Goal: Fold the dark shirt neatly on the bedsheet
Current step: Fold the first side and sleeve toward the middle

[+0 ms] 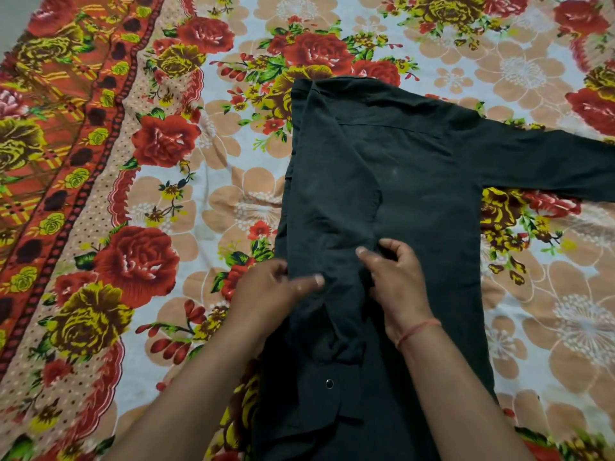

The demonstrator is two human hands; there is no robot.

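The dark shirt (416,181) lies back up on the floral bedsheet (213,181), collar at the far end. Its left side and left sleeve are folded inward over the body; the folded sleeve runs down the middle toward me, its cuff with a metal snap near the lower edge. The right sleeve stretches out flat to the right edge of the view. My left hand (269,291) presses on the folded sleeve's left edge, thumb lying on the cloth. My right hand (396,277) pinches the sleeve's right edge between thumb and fingers.
The bedsheet has red and yellow roses on a pale ground, with an orange patterned border (56,161) running along the left. A thin red thread circles my right wrist (417,331).
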